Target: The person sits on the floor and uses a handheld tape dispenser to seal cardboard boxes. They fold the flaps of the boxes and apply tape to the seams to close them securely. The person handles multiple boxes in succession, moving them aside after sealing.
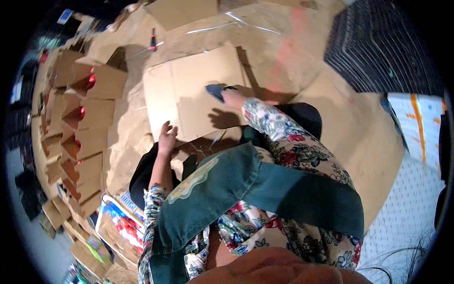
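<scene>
A flat sheet of light brown cardboard lies before me, creased down its left part. My right hand reaches onto its right side and grips a dark grey, flattish object with a black part; what exactly it is I cannot make out. My left hand is at the sheet's near left edge, fingers apart and curved, with nothing seen in it. Its shadow and my right arm's fall on the cardboard. A thin pale item lies just below the near edge.
Folded cardboard pieces stand stacked along the left, some showing red bits. A black-and-red tool lies beyond the sheet. Dark stacked panels fill the upper right, above a white, orange-taped package. A printed bag sits at lower left.
</scene>
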A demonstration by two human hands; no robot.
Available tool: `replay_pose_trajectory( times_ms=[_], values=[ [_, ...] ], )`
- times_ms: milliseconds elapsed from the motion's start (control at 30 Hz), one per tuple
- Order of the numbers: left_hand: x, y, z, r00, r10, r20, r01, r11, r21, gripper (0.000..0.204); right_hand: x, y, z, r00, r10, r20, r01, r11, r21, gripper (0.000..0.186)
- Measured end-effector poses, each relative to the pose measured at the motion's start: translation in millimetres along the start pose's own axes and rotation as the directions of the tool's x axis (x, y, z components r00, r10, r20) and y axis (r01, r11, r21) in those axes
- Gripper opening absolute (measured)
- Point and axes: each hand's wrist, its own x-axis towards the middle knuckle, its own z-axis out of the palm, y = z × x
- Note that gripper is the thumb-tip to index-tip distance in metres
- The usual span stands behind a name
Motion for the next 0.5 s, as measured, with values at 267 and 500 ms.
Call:
replay_pose_trajectory(
  times_ms=[267,500],
  values=[
    [45,-77,-11,0.999,0.026,-0.028,-0.014,0.931,0.365,0.056,4,85,-196,0.999,0.042,-0.008,-0.042,0.995,-0.091,0.028],
    [2,-73,-23,0.970,-0.177,0.165,0.136,0.963,0.234,0.044,-227,243,-197,0.893,0.367,-0.261,-0.299,0.917,0.266,0.023]
  ],
)
